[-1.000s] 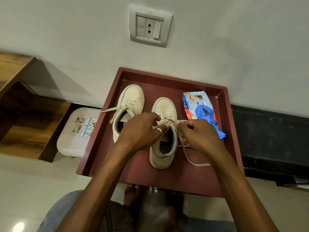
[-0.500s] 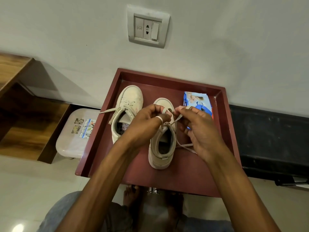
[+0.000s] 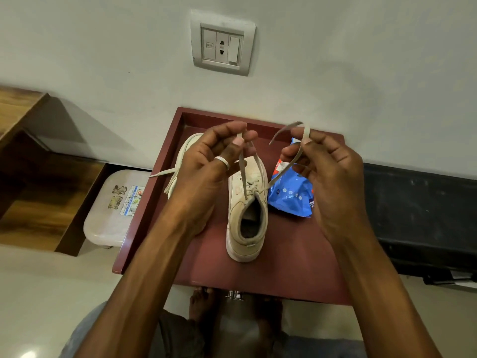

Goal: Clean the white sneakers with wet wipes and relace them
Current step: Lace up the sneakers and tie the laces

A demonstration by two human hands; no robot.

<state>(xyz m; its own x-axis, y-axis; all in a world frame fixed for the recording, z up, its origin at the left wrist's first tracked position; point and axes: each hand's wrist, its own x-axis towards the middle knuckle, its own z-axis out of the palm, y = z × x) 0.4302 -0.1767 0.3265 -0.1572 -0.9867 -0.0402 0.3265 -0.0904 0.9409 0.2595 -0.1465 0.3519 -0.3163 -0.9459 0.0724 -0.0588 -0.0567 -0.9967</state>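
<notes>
While your left hand (image 3: 206,161) and right hand (image 3: 327,174) were raised above the bench (image 3: 284,267), each pinched one end of the same lace (image 3: 242,177). Your left hand held its end between thumb and curled fingers, a ring (image 3: 223,161) on one finger. Your right hand pinched the other end, whose tip stuck up past the fingertips. Both ends ran taut down to the top eyelets of the near sneaker (image 3: 246,223), which stood upright mid-bench, toe toward the wall. The second sneaker (image 3: 185,148) sat to its left, mostly hidden behind your left hand, its loose lace (image 3: 162,173) trailing over the rim. A blue wipes packet (image 3: 291,195) lay just right of the near sneaker. A switch plate (image 3: 223,49) was on the wall above.
</notes>
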